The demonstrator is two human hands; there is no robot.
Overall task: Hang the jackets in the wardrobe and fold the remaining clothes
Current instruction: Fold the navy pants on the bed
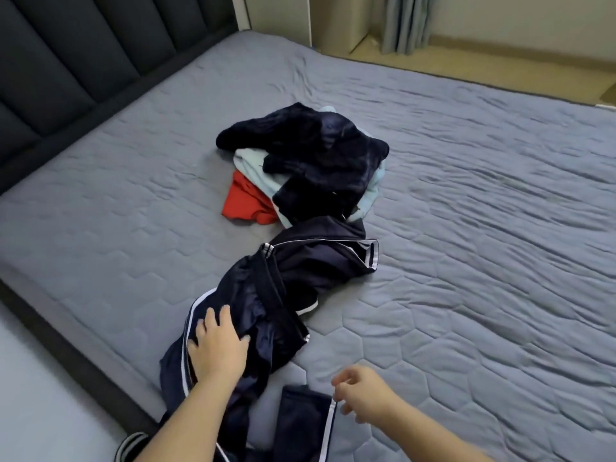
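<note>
Fingers of the left hand: straight, spread, flat on the navy jacket. They're pinning it, not gripping. My read: this anchors the slick fabric so it won't slide while the other end gets sorted.

Right hand: fingers loosely curled right at the white-piped edge of the jacket's near part. Can't tell if they pinch that edge or just hover beside it.

The jacket lies crumpled and twisted on the bed, running from the near-left edge toward the middle, white stripes showing. Not on a hanger, so the hanging step is not yet done.

Just beyond, seemingly touching the jacket's far end, is the pile of remaining clothes: dark fleece garment on top, light blue garment under it, red garment poking out at left. All unfolded.

Bed cover: grey-blue, quilted, hex stitching, wrinkled. Dark padded headboard runs along the left.

Room beyond: beige floor, grey curtain at the far wall, pale panel beside it. Can't tell whether that panel is the wardrobe.
</note>
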